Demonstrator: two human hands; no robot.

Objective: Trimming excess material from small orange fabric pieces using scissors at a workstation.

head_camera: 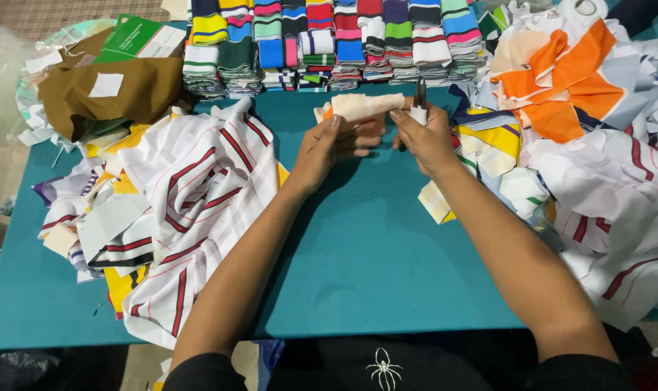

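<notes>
My left hand grips a small folded piece of cream and orange fabric, holding it up over the teal table. My right hand is closed around a small pair of white-handled snips, whose dark blades point up at the right end of the fabric piece. Both hands sit near the table's far middle, just in front of the stacked collars.
A row of stacked striped knit collars lines the far edge. White fabric pieces with red stripes lie heaped at left, orange, white and yellow pieces at right. A brown cloth and a green packet are at far left.
</notes>
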